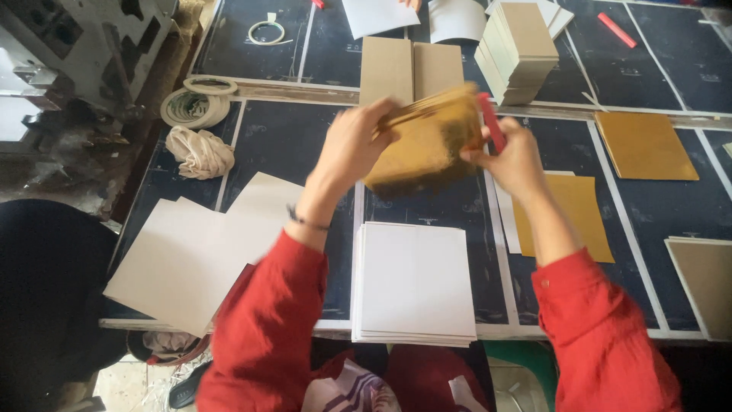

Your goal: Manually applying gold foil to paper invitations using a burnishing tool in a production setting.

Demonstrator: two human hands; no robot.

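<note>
Both hands hold a gold stack [427, 145] of thin sheets up off the dark table [290, 145], just above the white stack [415, 282] that lies at the near edge. The left hand [351, 149] grips the gold stack's left end, the right hand [515, 156] its right end, with a red tool [492, 122] pinched alongside. By the look of it, the sheets are being squared or fanned in the air, so this is the handling step before any single sheet is laid down; parting one sheet would call for a light pinch at one corner while the other hand keeps the rest together.

The gold stack is blurred, so its count and edges are hard to read. Beyond the white stack stand brown boards [522, 49]; right of it lies a gold sheet [579, 217]. Someone else's fingers at the top edge are cut off
</note>
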